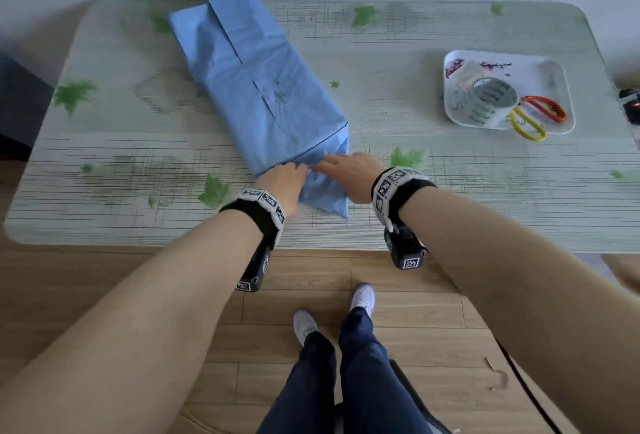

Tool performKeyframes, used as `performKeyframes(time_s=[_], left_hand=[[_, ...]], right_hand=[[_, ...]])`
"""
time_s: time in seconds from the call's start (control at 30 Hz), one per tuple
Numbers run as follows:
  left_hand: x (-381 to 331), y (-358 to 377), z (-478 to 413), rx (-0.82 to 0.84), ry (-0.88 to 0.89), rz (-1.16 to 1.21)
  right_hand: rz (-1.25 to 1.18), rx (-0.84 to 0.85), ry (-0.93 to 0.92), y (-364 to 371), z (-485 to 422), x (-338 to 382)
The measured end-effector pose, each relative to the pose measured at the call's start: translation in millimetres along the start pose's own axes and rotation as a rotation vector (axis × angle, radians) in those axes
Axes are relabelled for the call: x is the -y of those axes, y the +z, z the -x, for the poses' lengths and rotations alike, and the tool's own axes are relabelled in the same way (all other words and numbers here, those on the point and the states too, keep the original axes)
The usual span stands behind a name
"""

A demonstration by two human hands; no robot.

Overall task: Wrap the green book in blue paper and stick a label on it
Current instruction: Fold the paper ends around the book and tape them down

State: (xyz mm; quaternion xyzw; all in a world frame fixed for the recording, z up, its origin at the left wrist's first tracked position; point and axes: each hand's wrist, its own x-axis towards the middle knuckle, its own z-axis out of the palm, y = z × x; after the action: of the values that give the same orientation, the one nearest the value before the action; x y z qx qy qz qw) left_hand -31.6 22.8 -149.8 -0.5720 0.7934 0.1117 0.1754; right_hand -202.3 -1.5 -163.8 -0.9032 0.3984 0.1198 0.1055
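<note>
Head view: right hand [349, 174] presses flat-fingered on the paper [263, 87] at its near end; left hand [284, 186] touches it, grip unclear.

One table [138, 191] bore one blue paper parcel [249, 87] and one white tray [533, 68]. The tray held one tape roll [491, 101], one red handle [543, 106] and one yellow handle [526, 129]. There were two hands, a left hand [284, 181] and a right hand [353, 174], each with one wristband [266, 203].
</note>
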Motion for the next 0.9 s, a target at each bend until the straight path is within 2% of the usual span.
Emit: performKeyframes(time_s=[0.17, 0.23, 0.37, 0.47, 0.57, 0.7, 0.77, 0.9], left_hand=[[2, 10, 4, -0.039, -0.009, 0.13], [1, 6, 2, -0.063, 0.02, 0.192], [10, 2, -3, -0.279, -0.049, 0.351], [28, 9, -10, -0.196, -0.072, 0.396], [40, 7, -16, -0.058, 0.006, 0.427], [40, 3, -15, -0.007, 0.059, 0.421], [37, -1, -17, 0.006, 0.078, 0.418], [39, -17, -17, 0.035, 0.068, 0.41]], right_hand=[[-0.103, -0.137, -0.058, 23, 14, -7], [-0.165, -0.209, -0.015, 26, 13, -8], [-0.231, -0.265, 0.087, 22, 6, -4], [-0.264, -0.28, 0.106, 25, 7, -3], [-0.276, -0.408, 0.08, 31, 8, -4], [-0.201, -0.568, 0.141, 33, 5, -1], [-0.219, -0.556, 0.202, 23, 5, 2], [-0.133, -0.356, 0.398, -7, -3, 4]])
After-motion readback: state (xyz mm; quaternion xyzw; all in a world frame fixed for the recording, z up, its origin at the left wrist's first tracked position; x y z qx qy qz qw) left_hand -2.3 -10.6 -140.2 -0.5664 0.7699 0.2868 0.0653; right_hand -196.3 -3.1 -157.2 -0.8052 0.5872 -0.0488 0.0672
